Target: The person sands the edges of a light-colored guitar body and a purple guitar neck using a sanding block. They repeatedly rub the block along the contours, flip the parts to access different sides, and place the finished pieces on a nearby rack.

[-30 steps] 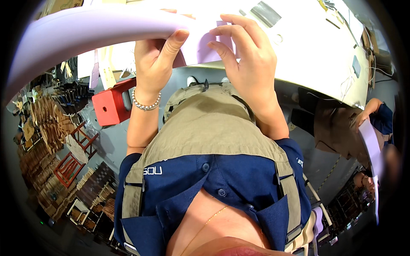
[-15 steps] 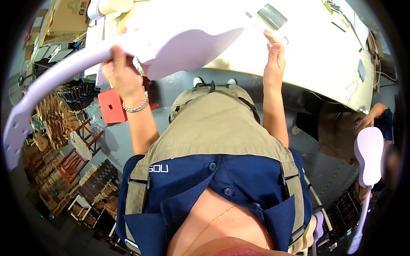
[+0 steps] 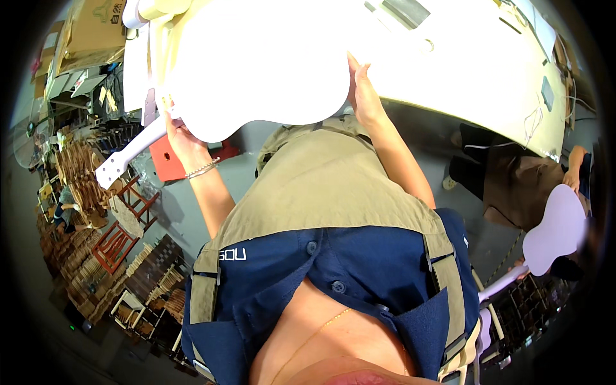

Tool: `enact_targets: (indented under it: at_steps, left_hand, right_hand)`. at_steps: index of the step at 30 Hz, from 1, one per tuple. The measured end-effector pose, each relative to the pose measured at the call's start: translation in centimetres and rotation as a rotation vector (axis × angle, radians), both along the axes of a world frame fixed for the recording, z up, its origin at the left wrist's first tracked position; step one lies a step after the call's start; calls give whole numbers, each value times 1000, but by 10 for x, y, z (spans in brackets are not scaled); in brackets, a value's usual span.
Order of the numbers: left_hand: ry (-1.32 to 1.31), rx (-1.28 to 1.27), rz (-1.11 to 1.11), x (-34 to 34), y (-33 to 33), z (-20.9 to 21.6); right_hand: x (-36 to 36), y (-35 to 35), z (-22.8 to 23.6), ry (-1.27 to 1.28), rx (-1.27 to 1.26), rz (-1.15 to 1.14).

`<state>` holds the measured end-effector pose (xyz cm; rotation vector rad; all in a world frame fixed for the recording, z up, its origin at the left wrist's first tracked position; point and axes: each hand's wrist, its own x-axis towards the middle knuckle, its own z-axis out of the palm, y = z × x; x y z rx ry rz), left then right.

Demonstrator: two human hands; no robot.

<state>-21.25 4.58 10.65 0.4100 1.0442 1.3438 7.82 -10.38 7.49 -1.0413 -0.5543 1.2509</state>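
Observation:
A pale purple ukulele [image 3: 269, 96] lies across in front of me over the near edge of the worktable. Its body is washed out white by the light, so surface details cannot be made out. The bare headstock, with several peg holes, points to the lower left. My left hand [image 3: 185, 140] is closed round the neck where it meets the body. At the body's rounded right end, my right hand [image 3: 366, 96] holds the rim, thumb raised and some fingers partly hidden. No strings show on the neck.
The bright worktable [image 3: 462, 96] carries a dark flat piece [image 3: 407, 11] and a small ring [image 3: 428, 45]. A red stool [image 3: 168, 160] stands at left near wooden racks. At right a co-worker holds another purple ukulele [image 3: 555, 231]. A cardboard box [image 3: 93, 35] sits far left.
The ukulele has turned from edge-on to broad face up, its headstock swinging in toward me. My right hand, free before, has moved left onto the body's end.

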Motion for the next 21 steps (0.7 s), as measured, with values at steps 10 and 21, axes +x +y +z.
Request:
enact_targets:
  at_steps: [10, 21]
  left_hand:
    - [168, 37, -90, -7, -4, 10]
    - [261, 260, -195, 48, -30, 59]
  right_hand:
    - [5, 0, 13, -29, -180, 4]
    - [9, -11, -42, 258, -146, -257]
